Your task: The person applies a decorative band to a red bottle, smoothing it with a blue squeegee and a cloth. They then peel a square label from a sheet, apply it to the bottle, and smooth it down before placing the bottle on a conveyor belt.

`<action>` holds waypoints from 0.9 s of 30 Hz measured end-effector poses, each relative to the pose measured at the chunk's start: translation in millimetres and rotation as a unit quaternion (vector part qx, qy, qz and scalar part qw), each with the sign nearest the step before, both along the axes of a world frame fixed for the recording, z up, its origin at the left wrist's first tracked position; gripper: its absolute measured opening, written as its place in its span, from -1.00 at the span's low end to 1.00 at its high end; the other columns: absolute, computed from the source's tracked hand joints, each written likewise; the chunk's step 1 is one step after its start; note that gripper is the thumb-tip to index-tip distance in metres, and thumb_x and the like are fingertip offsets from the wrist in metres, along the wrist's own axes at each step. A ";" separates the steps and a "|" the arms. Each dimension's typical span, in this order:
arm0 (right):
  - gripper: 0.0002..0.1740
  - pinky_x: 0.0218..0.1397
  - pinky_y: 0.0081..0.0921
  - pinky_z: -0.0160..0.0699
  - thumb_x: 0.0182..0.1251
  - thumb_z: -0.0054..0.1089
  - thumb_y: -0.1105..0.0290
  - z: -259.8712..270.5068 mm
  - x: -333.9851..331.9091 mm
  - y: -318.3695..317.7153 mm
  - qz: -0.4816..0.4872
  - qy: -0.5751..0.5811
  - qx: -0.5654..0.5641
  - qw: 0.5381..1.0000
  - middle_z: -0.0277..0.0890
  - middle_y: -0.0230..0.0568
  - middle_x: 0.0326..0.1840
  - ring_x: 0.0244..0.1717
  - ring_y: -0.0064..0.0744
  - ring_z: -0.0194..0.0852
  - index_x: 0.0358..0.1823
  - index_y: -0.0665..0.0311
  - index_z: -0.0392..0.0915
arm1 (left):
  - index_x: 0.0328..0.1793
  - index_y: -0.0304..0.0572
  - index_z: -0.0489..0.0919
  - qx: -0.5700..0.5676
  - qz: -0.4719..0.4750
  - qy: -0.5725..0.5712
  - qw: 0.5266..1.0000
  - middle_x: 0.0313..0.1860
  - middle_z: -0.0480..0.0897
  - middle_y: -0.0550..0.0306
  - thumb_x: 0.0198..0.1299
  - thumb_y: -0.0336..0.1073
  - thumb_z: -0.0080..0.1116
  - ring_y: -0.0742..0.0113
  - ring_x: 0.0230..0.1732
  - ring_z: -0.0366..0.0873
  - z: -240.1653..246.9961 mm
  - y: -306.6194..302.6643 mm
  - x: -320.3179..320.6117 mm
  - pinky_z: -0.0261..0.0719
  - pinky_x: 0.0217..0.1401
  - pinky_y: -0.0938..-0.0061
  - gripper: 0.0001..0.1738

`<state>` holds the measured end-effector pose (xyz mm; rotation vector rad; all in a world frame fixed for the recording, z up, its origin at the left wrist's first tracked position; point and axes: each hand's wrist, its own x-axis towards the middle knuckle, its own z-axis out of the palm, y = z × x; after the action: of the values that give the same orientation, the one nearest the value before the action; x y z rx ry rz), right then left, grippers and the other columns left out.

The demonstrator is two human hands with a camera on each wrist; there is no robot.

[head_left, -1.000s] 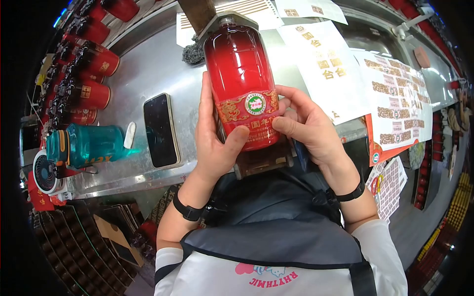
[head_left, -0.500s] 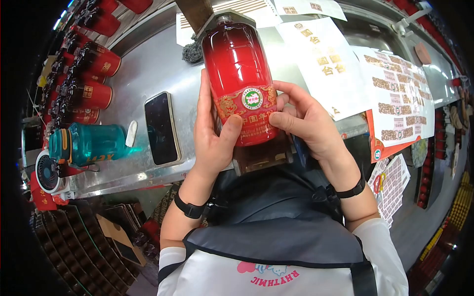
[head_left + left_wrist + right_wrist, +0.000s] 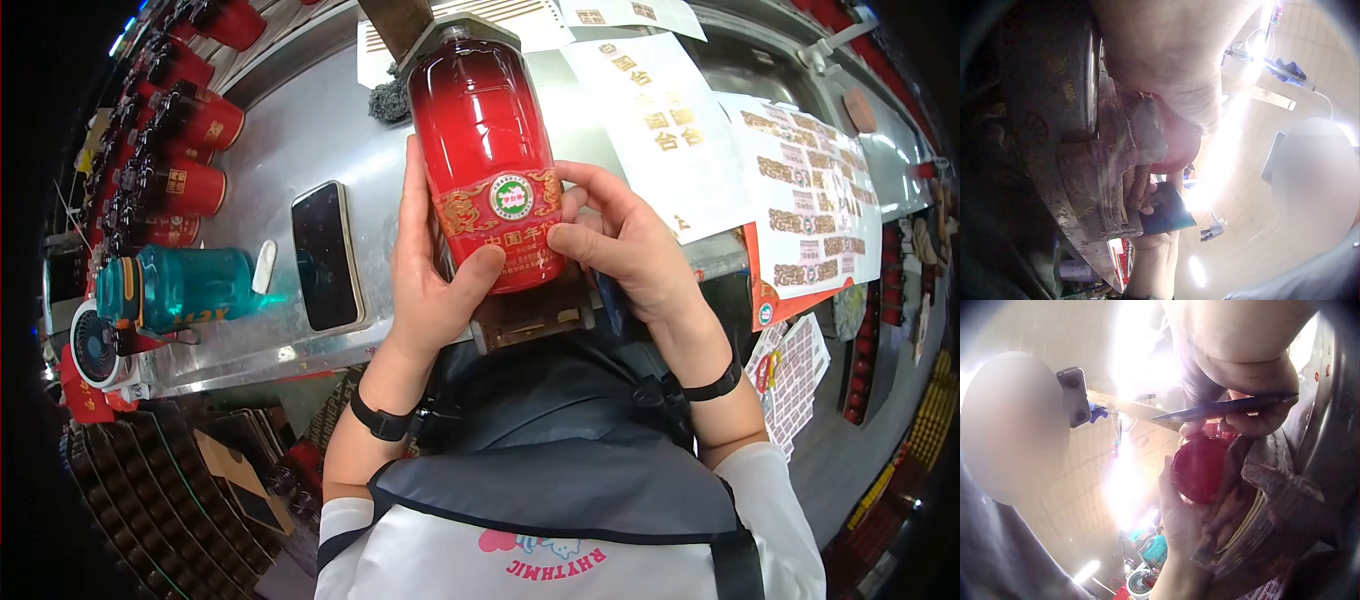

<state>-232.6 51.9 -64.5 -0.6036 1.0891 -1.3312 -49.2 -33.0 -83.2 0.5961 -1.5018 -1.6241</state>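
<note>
A red glass bottle (image 3: pixel 485 130), dark toward its neck, lies on a wooden stand (image 3: pixel 530 318) with its base toward the person. Gold figures and a round green-and-white emblem (image 3: pixel 511 197) decorate its lower front. The left hand (image 3: pixel 437 265) grips the bottle's left side, thumb on the label's lower edge. From the other side the right hand (image 3: pixel 625 245) holds it, thumb pressing beside the gold characters and fingers curled at the edge. In the right wrist view a dark flat blade-like tool (image 3: pixel 1222 409) sits within the right hand's fingers, below the red bottle base (image 3: pixel 1200 470) in part hidden.
Left on the metal table (image 3: pixel 260 180) are a phone (image 3: pixel 328 256), a teal bottle (image 3: pixel 195 288), a small fan (image 3: pixel 97 343) and rows of red bottles (image 3: pixel 185 188). Sheets of gold decals (image 3: pixel 665 130) lie right. Dark steel wool (image 3: pixel 390 102) sits beside the stand.
The left thumb has shifted slightly on the bottle's lower label, up and then back down. Both hands keep their hold, and the bottle stays nearly in place.
</note>
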 end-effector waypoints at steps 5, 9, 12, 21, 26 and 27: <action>-0.33 -0.26 -0.87 0.32 0.26 0.47 0.52 1.2 1.1 -0.2 -0.005 0.004 0.001 1.000 0.34 -0.54 -0.15 -0.41 -0.89 0.26 0.39 0.34 0.41 | 0.73 -0.32 -0.26 0.005 0.000 0.007 1.000 0.59 0.22 -0.17 0.24 -0.08 0.41 0.12 0.51 0.34 0.5 0.6 -0.4 0.34 0.52 0.26 0.23; -0.33 -0.25 -0.86 0.34 0.26 0.46 0.52 2.9 0.8 -0.1 -0.002 0.001 0.005 1.000 0.34 -0.54 -0.15 -0.39 -0.88 0.29 0.39 0.34 0.40 | 0.73 -0.32 -0.26 0.009 -0.005 0.005 1.000 0.60 0.21 -0.16 0.25 -0.06 0.40 0.12 0.52 0.33 -0.8 0.5 0.6 0.33 0.53 0.27 0.23; -0.33 -0.24 -0.86 0.36 0.26 0.46 0.53 1.6 1.9 0.0 -0.004 -0.001 0.003 1.000 0.35 -0.54 -0.15 -0.39 -0.87 0.30 0.39 0.35 0.40 | 0.73 -0.32 -0.26 0.012 -0.007 0.008 1.000 0.61 0.18 -0.15 0.26 -0.05 0.39 0.13 0.54 0.30 1.6 0.9 0.5 0.31 0.54 0.27 0.22; -0.36 -0.24 -0.86 0.36 0.27 0.43 0.55 2.4 0.4 -1.0 -0.009 -0.021 0.008 1.000 0.39 -0.55 -0.17 -0.39 -0.88 0.30 0.38 0.37 0.41 | 0.73 -0.32 -0.27 0.010 -0.010 0.006 1.000 0.62 0.17 -0.15 0.24 -0.05 0.41 0.14 0.56 0.27 1.5 0.5 0.3 0.28 0.56 0.27 0.25; -0.36 -0.26 -0.86 0.34 0.26 0.44 0.56 0.9 1.0 -0.5 -0.011 -0.019 0.001 1.000 0.39 -0.55 -0.18 -0.40 -0.88 0.28 0.37 0.37 0.41 | 0.73 -0.32 -0.27 0.025 -0.010 0.008 1.000 0.62 0.17 -0.15 0.24 -0.08 0.41 0.15 0.55 0.27 0.1 0.8 0.9 0.28 0.56 0.27 0.24; -0.35 -0.26 -0.85 0.34 0.26 0.44 0.55 0.5 1.1 -0.5 -0.011 -0.019 -0.001 1.000 0.39 -0.55 -0.18 -0.39 -0.88 0.28 0.37 0.37 0.41 | 0.73 -0.32 -0.27 0.033 -0.011 0.013 0.999 0.62 0.17 -0.15 0.24 -0.08 0.41 0.15 0.55 0.28 -0.2 1.0 0.7 0.28 0.56 0.27 0.24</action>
<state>-231.5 51.4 -64.0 -0.5669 1.0665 -1.3576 -48.5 -32.0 -83.4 0.5944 -1.4441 -1.6983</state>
